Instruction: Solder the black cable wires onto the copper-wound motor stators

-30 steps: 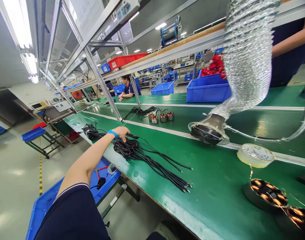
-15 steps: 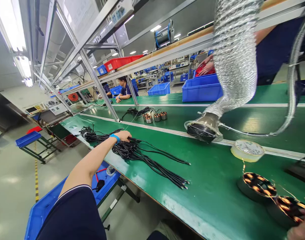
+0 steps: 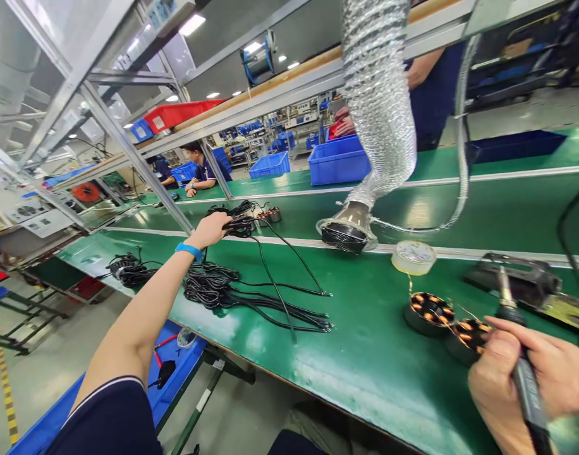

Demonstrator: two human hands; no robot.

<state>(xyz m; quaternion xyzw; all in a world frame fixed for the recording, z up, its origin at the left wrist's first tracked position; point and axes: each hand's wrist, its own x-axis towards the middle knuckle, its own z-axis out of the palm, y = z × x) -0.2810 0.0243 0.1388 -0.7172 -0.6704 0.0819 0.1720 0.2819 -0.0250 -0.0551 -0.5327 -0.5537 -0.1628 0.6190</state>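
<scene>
My left hand [image 3: 212, 228] is raised above the green bench [image 3: 365, 354], closed round the coiled end of a black cable [image 3: 270, 262] whose free end trails down toward the bench. Under it lies a pile of several more black cables [image 3: 232, 294]. My right hand [image 3: 526, 379] is at the lower right, fingers wrapped round a soldering iron [image 3: 519, 354] with its tip pointing up. Just left of that hand sit two copper-wound motor stators [image 3: 429, 311].
A silver flexible duct with a fan mouth [image 3: 349, 230] hangs over the bench. A tape roll [image 3: 413, 256] lies beside it. Another cable bundle [image 3: 126, 270] lies at the far left. Blue bins [image 3: 339, 161] and seated people are beyond. A blue tray [image 3: 176, 360] stands below the bench edge.
My left hand has lifted one cable up off the pile. My right hand, holding the soldering iron, has come into view at the lower right. The view has swung to the right.
</scene>
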